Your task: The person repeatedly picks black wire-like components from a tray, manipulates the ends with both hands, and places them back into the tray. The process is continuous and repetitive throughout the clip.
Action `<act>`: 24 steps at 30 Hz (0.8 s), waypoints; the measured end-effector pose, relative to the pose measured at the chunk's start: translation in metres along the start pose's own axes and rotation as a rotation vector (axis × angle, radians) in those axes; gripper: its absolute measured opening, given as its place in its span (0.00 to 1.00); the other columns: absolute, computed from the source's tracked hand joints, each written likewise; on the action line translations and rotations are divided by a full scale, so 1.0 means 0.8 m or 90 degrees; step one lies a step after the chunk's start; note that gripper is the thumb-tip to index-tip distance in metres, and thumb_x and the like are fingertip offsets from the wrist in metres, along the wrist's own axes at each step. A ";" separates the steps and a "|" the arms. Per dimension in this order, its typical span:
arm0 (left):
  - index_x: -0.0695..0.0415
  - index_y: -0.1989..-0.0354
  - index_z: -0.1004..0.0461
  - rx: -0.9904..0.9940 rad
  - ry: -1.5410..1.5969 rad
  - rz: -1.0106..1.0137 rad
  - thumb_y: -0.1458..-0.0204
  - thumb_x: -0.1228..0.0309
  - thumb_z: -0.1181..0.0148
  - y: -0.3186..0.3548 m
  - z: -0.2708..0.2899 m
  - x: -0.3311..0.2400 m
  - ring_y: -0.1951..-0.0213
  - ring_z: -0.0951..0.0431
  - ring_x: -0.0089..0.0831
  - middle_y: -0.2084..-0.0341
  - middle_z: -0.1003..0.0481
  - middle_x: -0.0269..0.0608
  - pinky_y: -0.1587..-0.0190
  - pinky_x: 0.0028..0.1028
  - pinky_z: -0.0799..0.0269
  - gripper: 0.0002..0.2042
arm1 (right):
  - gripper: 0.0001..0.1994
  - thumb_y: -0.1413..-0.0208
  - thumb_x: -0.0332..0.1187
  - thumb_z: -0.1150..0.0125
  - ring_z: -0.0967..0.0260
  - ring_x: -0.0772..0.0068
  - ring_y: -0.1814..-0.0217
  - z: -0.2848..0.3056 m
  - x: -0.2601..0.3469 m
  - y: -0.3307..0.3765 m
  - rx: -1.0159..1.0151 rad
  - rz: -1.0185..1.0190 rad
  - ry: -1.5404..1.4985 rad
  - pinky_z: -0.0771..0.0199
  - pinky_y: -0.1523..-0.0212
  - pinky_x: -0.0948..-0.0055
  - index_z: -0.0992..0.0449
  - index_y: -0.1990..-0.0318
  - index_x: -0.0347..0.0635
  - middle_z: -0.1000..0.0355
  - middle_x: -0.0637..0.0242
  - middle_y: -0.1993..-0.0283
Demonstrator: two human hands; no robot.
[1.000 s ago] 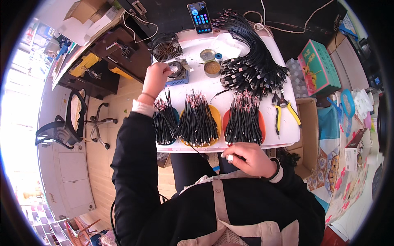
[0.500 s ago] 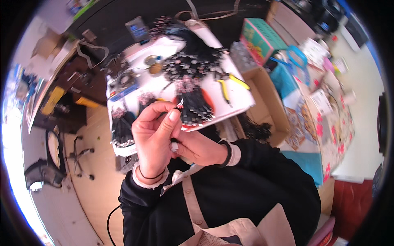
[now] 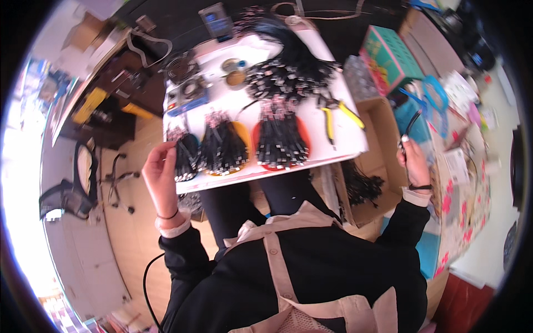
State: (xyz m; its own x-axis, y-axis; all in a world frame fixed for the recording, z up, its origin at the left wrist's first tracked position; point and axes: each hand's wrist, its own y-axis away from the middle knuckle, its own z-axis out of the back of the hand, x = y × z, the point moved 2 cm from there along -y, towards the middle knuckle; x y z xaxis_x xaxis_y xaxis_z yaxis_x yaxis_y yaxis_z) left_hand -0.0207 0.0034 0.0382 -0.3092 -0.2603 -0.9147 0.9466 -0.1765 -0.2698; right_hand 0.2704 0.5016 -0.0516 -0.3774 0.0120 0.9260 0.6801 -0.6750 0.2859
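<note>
My right hand (image 3: pixel 415 166) is closed around a short black cable (image 3: pixel 412 122), out at the right above an open cardboard box's edge. My left hand (image 3: pixel 160 173) is at the left edge of the white board, fingers pinched together against the leftmost bundle of black cables (image 3: pixel 186 161); what lies between the fingertips is hidden. Beside it, a second cable bundle (image 3: pixel 222 150) rests on a yellow dish, and a third bundle (image 3: pixel 280 139) on a red dish. All three have pinkish far ends and pale near tips.
The white board (image 3: pixel 250 180) also bears a large heap of black cables (image 3: pixel 288 72), yellow-handled pliers (image 3: pixel 338 119), round tins (image 3: pixel 235 79) and a small blue device (image 3: pixel 191 105). The cardboard box (image 3: pixel 383 183) at right contains more black cables. A flowered cloth (image 3: pixel 461 205) covers the side table.
My hands were together over the board and have parted. The left has moved to the leftmost bundle, the right far out to the right with a black cable.
</note>
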 end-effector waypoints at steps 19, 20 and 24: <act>0.61 0.75 0.27 -0.091 -0.532 -0.110 0.55 0.74 0.35 -0.054 0.012 0.135 0.72 0.28 0.45 0.78 0.29 0.45 0.67 0.39 0.32 0.06 | 0.13 0.35 0.36 0.50 0.29 0.79 0.58 -0.024 -0.264 -0.182 -0.131 -0.055 -0.076 0.31 0.61 0.79 0.28 0.48 0.40 0.25 0.66 0.57; 0.61 0.75 0.27 -0.095 -0.520 -0.114 0.56 0.74 0.34 -0.054 0.012 0.133 0.72 0.28 0.45 0.78 0.29 0.45 0.67 0.39 0.32 0.06 | 0.13 0.35 0.35 0.50 0.29 0.80 0.61 -0.017 -0.244 -0.162 -0.168 -0.077 -0.152 0.31 0.64 0.81 0.27 0.50 0.39 0.24 0.67 0.59; 0.64 0.72 0.23 -0.043 -0.291 0.026 0.52 0.74 0.35 -0.049 0.032 0.104 0.79 0.26 0.33 0.81 0.26 0.45 0.72 0.29 0.30 0.06 | 0.12 0.35 0.33 0.50 0.30 0.80 0.59 -0.013 -0.117 -0.083 -0.251 0.049 -0.110 0.32 0.60 0.79 0.28 0.48 0.41 0.24 0.68 0.58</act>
State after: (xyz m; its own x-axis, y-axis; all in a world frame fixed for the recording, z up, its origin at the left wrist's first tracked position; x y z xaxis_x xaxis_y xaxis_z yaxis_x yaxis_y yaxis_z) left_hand -0.0857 -0.0360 -0.0196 -0.2651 -0.6607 -0.7023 0.9582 -0.0993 -0.2683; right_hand 0.2541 0.5377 -0.1597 -0.2020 0.0509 0.9781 0.3979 -0.9083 0.1294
